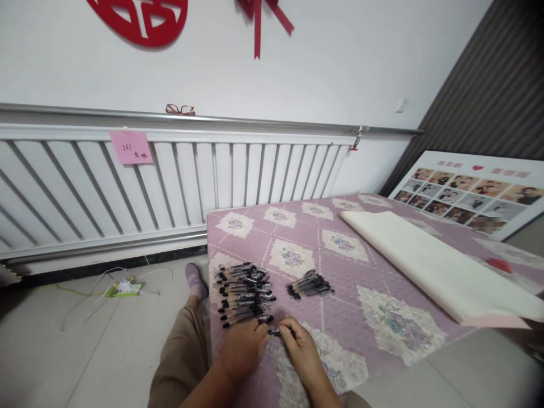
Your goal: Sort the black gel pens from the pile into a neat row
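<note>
A black-capped gel pen spans the gap between my two hands, low over the near edge of the bed. My right hand pinches one end between thumb and fingers. My left hand, its fingers curled, closes on the other end, which its knuckles hide. Just beyond the left hand lies a large pile of similar pens, stacked side by side with clear barrels and black ends. To its right, a smaller group of pens lies in a fanned bundle, apart from the pile.
The pens rest on a purple floral bedcover. A folded cream sheet lies at the right, with a photo board behind it. A white radiator runs along the wall. On the floor at left sits a power strip with cords.
</note>
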Demonstrator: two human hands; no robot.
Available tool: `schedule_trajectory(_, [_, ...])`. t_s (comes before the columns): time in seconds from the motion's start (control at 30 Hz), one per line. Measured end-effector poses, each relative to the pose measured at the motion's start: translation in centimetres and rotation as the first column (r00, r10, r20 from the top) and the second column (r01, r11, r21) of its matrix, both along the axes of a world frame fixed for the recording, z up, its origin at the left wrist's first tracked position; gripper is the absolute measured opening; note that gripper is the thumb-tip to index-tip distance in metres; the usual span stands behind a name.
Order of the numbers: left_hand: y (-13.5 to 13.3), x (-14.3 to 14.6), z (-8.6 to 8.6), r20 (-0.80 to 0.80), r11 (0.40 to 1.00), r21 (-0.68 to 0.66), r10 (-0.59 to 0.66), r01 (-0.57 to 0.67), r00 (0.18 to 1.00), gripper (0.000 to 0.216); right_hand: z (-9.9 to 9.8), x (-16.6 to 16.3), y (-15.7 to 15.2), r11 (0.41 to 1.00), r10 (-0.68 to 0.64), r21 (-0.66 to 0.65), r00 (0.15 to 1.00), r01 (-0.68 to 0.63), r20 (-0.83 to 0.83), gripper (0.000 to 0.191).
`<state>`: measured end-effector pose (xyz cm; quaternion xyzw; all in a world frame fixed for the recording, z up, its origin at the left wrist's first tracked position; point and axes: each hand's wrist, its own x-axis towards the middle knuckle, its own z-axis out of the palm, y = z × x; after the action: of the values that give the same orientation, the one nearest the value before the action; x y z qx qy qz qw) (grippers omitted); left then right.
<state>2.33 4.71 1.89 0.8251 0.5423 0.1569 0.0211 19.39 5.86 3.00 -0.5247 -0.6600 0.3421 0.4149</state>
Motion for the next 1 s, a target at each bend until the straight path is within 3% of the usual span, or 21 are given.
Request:
schedule_trajectory(0.1, [-0.1,0.0,0.5,0.01,1.0,-0.011,0.012,-0.012,1.0,0.014,-0.3,0.3,0.1,0.998,-0.051,-0.025,0.997,0.049,-0.061,0.026])
schedule_trajectory(0.17, [-0.1,-0.1,0.8,0.033,1.0,-0.018,0.022,-0.022,0.999,0.016,-0.6,0.5,0.2,0.988,-0.153,-0.032,0.978,0.15,-0.139,0.026])
schedule_trajectory(0.27, [-0.1,-0.3,1.0,0.071,0.999,-0.027,0.049,-0.047,0.996,0.021,-1.1,0.9,0.3,0.94,-0.339,-0.072,0.897,0.333,-0.282,0.028])
schedule_trajectory(0.37, [0.0,-0.4,1.0,0.101,0.998,-0.027,0.054,-0.051,0.993,0.021,-1.2,0.9,0.2,0.909,-0.411,-0.054,0.861,0.414,-0.301,0.029])
schedule_trajectory(0.6, [0.1,-0.5,0.4,0.179,0.997,0.026,0.071,-0.077,0.981,0.017,-1.4,0.0,0.3,0.949,-0.297,0.089,0.953,0.301,-0.055,0.025])
schedule_trajectory(0.8, [0.1,-0.5,0.2,0.194,0.998,0.042,0.042,-0.051,0.98,0.017,-2.7,-0.1,0.9,0.945,-0.262,0.225,0.96,0.236,0.096,0.018])
schedule_trajectory(1.0, [0.1,-0.6,0.1,0.21,0.998,0.062,0.009,-0.023,0.978,0.018,-2.7,0.7,0.4,0.896,-0.382,0.273,0.921,0.35,0.072,0.026])
